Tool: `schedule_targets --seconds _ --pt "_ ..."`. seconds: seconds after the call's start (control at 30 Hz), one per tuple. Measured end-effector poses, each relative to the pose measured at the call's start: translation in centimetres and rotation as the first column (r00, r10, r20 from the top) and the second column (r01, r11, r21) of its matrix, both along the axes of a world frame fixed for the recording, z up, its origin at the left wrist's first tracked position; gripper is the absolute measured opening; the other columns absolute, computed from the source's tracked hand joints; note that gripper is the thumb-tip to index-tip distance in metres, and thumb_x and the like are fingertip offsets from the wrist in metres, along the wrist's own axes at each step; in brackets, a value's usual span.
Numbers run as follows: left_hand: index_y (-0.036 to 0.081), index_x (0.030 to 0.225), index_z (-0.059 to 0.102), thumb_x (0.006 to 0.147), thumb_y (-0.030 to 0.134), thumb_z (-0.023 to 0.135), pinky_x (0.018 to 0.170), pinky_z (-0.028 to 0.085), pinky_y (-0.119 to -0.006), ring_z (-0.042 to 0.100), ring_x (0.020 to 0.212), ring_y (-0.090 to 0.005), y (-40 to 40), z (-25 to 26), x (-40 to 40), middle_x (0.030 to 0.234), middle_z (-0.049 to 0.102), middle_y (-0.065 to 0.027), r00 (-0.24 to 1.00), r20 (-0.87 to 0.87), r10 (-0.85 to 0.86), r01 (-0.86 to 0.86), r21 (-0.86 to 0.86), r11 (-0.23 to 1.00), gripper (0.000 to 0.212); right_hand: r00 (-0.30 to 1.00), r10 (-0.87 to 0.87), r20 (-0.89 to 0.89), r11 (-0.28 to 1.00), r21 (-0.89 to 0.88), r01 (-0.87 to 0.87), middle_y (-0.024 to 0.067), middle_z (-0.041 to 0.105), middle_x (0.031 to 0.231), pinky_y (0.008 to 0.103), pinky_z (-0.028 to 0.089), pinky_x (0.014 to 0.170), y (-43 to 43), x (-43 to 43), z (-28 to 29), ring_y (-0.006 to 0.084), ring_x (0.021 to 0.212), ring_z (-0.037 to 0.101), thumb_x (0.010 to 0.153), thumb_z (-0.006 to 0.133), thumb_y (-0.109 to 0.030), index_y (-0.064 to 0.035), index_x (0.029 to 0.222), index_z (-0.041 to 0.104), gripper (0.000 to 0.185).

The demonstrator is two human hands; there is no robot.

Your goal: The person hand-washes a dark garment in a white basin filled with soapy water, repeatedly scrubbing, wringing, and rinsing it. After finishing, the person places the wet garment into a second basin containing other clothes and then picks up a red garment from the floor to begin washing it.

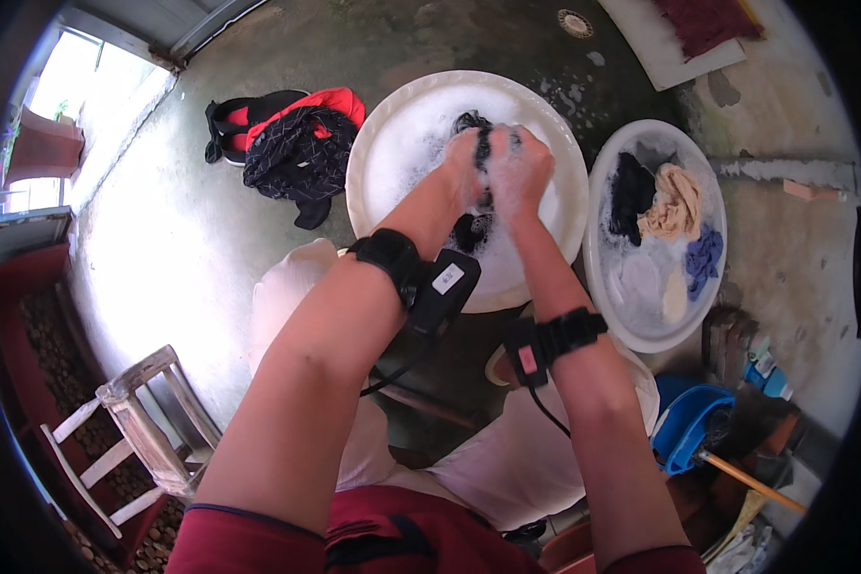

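Both my hands are together over a round white basin [357, 179] full of suds. My left hand [466, 158] grips a wet black cloth [468, 231], and my right hand [522, 161] is closed on the same cloth beside it. Foam covers the fingers and partly hides the grip. Part of the cloth sticks up above the hands, and another part lies in the suds below them. A black strap with a small box sits on each forearm.
An oval white tub [595, 237] at the right holds black, beige and blue cloths in suds. Black and red clothes [301, 147] lie on the floor at the left. A wooden chair [140, 423] stands lower left, a blue bucket [689, 423] lower right.
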State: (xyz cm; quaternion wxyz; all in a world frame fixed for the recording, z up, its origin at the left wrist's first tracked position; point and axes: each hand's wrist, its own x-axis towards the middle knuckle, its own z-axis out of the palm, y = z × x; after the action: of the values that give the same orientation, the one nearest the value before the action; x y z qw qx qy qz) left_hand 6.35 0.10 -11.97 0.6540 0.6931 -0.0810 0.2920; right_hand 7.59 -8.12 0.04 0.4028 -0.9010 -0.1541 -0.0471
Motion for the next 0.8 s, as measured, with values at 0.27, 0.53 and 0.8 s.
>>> schedule_targets --seconds 0.27,0.53,0.8 --pt "0.006 0.088 0.06 0.076 0.021 0.057 0.058 0.049 -0.039 0.06 0.073 -0.0221 -2.2 8.9 -0.2 0.079 0.059 -0.0092 0.387 -0.854 -0.348 -0.589 -0.52 0.619 0.02 0.968 -0.131 -0.213 0.99 -0.078 0.116 0.0192 0.064 0.077 0.0453 0.045 0.072 -3.7 3.5 -5.2 0.0375 0.075 0.061 0.08 0.058 -0.037 -0.0028 0.078 0.066 0.035" --pt "0.017 0.11 0.057 0.08 0.049 0.055 0.067 0.045 -0.045 0.057 0.086 -0.0252 -0.8 4.1 -1.6 0.106 0.058 -0.0071 0.163 -0.866 -0.474 -0.591 -0.47 0.655 0.044 0.995 0.049 -0.083 0.954 -0.292 -0.072 0.0248 0.053 0.099 0.0487 0.042 0.081 -7.2 1.7 -14.0 0.0439 0.093 0.052 0.066 0.076 -0.029 -0.0072 0.107 0.05 0.053" --pt "0.013 0.126 0.043 0.081 0.05 0.058 0.079 0.045 -0.045 0.05 0.105 -0.0266 -1.4 5.3 -1.8 0.124 0.048 -0.0101 0.246 -0.865 -0.437 -0.556 -0.495 0.667 0.061 0.988 0.156 0.017 0.938 -0.315 -0.143 0.0185 0.056 0.105 0.0443 0.043 0.082 -5.3 3.4 -12.0 0.0373 0.097 0.055 0.071 0.065 -0.012 -0.0032 0.103 0.052 0.036"
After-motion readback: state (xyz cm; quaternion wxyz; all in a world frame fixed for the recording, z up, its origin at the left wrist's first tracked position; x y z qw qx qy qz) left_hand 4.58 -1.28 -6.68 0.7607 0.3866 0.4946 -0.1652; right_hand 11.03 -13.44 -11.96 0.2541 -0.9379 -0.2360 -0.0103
